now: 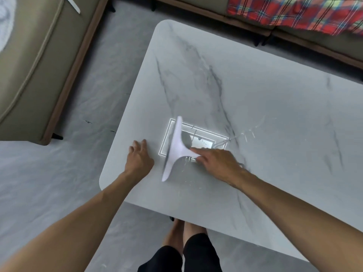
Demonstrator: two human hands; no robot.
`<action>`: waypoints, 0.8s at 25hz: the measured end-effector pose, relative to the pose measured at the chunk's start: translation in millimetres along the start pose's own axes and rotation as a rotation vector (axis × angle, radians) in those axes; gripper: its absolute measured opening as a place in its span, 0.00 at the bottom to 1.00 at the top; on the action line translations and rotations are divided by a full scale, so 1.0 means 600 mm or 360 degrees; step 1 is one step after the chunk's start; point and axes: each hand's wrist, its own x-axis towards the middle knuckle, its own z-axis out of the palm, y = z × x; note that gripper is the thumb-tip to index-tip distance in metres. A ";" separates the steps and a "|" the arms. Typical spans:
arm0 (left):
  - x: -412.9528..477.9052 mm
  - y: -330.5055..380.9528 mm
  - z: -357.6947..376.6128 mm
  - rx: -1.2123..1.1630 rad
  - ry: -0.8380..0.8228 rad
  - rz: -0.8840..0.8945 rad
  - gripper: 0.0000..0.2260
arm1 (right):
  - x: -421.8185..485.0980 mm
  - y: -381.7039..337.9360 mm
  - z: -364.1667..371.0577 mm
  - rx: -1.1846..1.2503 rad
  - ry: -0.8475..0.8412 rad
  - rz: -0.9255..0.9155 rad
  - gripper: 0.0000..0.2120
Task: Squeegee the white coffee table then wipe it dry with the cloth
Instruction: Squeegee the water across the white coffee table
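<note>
The white marble-patterned coffee table [255, 91] fills the middle and right of the view. A white T-shaped squeegee [175, 150] lies blade-down on its near left part, the blade running front to back. My right hand [218, 161] grips the squeegee's handle, index finger stretched along it. Thin streaks and drops of water [243, 136] glisten to the right of the blade, around a bright reflection of a ceiling light. My left hand [139, 156] rests flat on the table near its left edge, fingers straight. No cloth is in view.
A beige sofa [29, 65] stands to the left and another along the back, with a red plaid blanket [294, 12] on it. Grey floor [59, 173] surrounds the table. My legs and bare feet [184, 232] are at the table's near edge.
</note>
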 end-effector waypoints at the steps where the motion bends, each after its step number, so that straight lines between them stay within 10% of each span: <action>1: -0.003 0.007 0.006 0.0017 -0.0020 -0.0011 0.31 | -0.031 0.037 -0.004 -0.0006 0.0023 0.0138 0.20; 10: -0.033 0.009 0.017 -0.0316 0.0102 0.0061 0.26 | -0.224 0.166 -0.043 -0.0055 0.0151 0.0739 0.18; 20: -0.107 -0.124 0.079 -0.0795 0.0237 -0.0470 0.24 | -0.041 -0.176 0.136 0.0063 -0.0305 -0.0341 0.16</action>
